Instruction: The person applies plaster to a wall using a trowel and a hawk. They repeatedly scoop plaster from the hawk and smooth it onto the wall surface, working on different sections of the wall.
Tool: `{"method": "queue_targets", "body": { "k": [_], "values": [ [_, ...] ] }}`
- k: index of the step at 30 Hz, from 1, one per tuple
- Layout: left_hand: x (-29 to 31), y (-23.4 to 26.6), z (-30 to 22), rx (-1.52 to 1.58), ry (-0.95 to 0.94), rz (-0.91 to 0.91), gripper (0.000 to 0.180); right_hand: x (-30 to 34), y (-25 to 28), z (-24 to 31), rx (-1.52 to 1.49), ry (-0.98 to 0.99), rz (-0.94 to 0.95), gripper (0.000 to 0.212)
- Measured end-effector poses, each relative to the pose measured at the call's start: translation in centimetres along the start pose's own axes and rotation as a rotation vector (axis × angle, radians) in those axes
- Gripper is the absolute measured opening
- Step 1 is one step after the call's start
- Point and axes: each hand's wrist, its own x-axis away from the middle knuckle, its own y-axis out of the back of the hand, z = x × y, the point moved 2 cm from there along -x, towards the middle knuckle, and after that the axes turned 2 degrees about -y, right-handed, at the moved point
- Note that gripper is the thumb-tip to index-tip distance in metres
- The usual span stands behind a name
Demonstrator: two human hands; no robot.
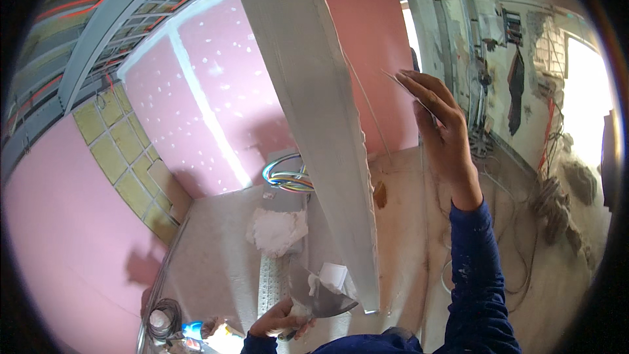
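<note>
Low in the middle, my left hand [276,319] is closed round the handle of a wide putty knife [331,303] with white compound on its dark blade. My right hand [447,124] is raised to the right of a tall boxed-in column [298,59], apart from its long edge. Between its thumb and fingers is a thin flat blade [398,82], seen almost edge-on; its kind is not plain. Grey-white compound coats the column, and its right edge looks rough.
Behind the column, coloured cables [286,177] rise from a grey box. Beside them lies a heap of white compound [278,231]. Pink wallboard [223,92] stands at the left, with a cable coil [164,320] below. Loose cables [511,249] run over the floor at right.
</note>
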Motion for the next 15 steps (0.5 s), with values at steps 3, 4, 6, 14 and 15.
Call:
{"method": "queue_targets", "body": {
  "k": [3,4,6,14,15],
  "values": [
    [0.8,-1.0,1.5,0.037,0.016,-0.104,0.049,-3.4,-1.5,-1.2,0.036,0.135,-0.045,0.042],
    [1.1,-1.5,2.1,-0.028,-0.021,-0.207,0.046,-4.7,-1.8,-1.7,0.083,0.213,-0.074,0.042],
    [1.4,-2.7,3.3,-0.018,-0.077,-0.282,0.046,-6.9,-2.5,-2.6,0.059,0.272,-0.095,0.048],
    [0.1,-8.4,7.2,0.055,-0.195,-0.452,0.040,-5.8,-5.0,-5.8,0.062,0.366,-0.062,0.057],
    [0.1,-9.2,8.0,0.059,-0.185,-0.469,0.036,-4.7,-5.2,-6.3,0.078,0.370,-0.056,0.058]
  ]
}}
